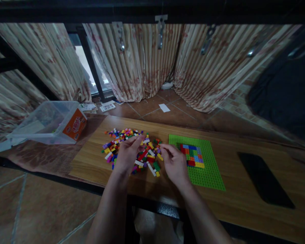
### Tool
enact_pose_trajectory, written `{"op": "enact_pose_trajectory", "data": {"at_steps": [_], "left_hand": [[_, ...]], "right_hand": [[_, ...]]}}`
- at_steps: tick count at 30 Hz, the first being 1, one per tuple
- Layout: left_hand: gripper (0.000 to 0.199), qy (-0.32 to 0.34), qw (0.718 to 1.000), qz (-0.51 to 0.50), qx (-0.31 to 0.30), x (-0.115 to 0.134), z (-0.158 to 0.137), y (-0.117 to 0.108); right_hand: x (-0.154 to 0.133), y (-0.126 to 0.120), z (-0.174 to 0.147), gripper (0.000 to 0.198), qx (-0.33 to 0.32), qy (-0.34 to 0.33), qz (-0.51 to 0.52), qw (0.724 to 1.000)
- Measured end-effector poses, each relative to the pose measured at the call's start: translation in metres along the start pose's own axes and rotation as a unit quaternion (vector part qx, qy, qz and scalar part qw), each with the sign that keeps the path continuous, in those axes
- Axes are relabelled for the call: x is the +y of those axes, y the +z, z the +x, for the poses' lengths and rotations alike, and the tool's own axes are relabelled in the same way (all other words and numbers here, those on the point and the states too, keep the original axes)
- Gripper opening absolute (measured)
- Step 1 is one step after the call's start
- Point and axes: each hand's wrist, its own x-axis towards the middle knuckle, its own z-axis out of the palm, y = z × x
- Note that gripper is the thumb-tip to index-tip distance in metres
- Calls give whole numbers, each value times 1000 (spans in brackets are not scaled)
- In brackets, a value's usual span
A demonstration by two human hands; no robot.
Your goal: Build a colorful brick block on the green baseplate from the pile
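Striped curtains (142,73) behind wooden table (91,159); loose bricks (149,158) heaped at center of frame. Left hand (127,152) over heap, fingertips drawn together; right hand (175,163) at heap's right edge, thumb and forefinger nearly meeting; cannot tell whether either grips brick. Brick-built block (192,156) sits on green baseplate (212,169), right of center. Possible trouble: right hand, so near, could nudge baseplate askew.

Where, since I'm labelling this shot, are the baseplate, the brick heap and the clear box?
Baseplate (210,169), head view: bare green surface near its right edge.
Brick heap (150,158), head view: its right part.
Clear box (75,125), head view: the orange-labelled part of its wall.
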Motion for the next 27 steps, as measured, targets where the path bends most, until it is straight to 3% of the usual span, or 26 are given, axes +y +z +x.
{"op": "enact_pose_trajectory", "data": {"at_steps": [3,8,13,19,27], "left_hand": [[21,38,988,147,-2,-8,6,-12],[39,89,936,339,-24,-24,14,-30],[33,97,918,381,-45,-18,13,-30],[27,108,903,415,-11,-4,13,-30],[28,115,895,430,15,0,13,-39]], "right_hand": [[5,-7,3,24,11,19,-23,999],[6,-12,4,22,-13,15,-124,992],[-3,-14,-2,18,-69,12,-127,989],[-7,-12,-14,14,-165,17,-152,974],[-3,-3,-15,17,-164,42,-175,970]]}}
